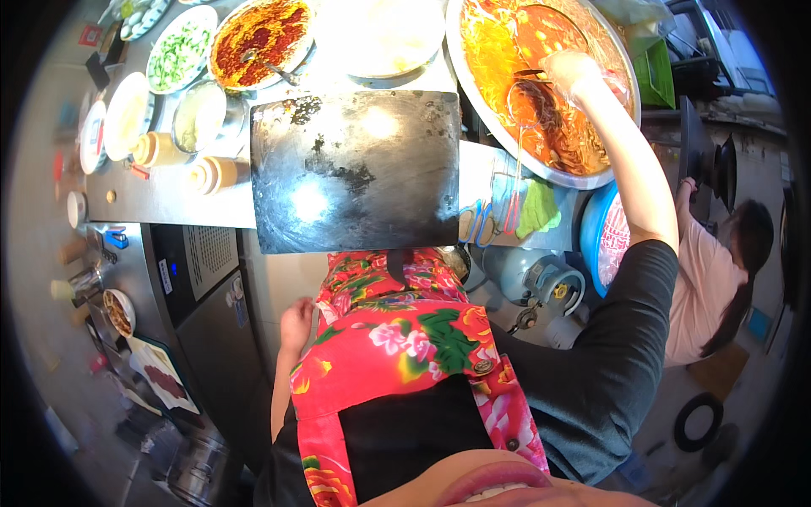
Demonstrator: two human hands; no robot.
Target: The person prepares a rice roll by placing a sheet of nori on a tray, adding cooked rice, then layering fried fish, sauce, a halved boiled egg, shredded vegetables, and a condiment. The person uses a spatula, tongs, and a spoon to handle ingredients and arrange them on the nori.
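Steel tabletop (182, 199): pale and shiny, bending toward the rim of the view; a dark, worn griddle plate (363, 211) sits at its front edge, two bright reflections on its scuffed face
Bowls on the left: chopped greens (180, 49) beside a bowl of red chilli paste (274, 35) with a spoon in it; two squeeze bottles (211, 175) with tan caps stand nearer the front edge
Right of the griddle: scissors (483, 226) and a green cloth (537, 209) lie together; a blue tub (594, 241) stands just beyond, below the big basin
Room: grey gas cylinder (511, 272) low under the work area; dark-fronted cabinet (207, 329) at the left; a co-worker (705, 283) in a pale pink top at the far right, well apart
Right arm: dark sleeve, bare forearm stretched forward and up across the basin rim
Right hand (573, 71): over the basin, fingers bent round a dark-handled utensil (530, 76); glare softens the finger detail
Left hand (296, 324): hanging low beside the red floral apron (393, 342), fingers loosely bent; cannot tell whether the palm holds anything
Utensil: in the basin, its handle just above the broth; thin curved wire shows beside it, the joins unclear
Basin: large, round metal basin (583, 180) at the upper right; orange-red broth, yellowish shreds on the left, a darker red patch near the middle
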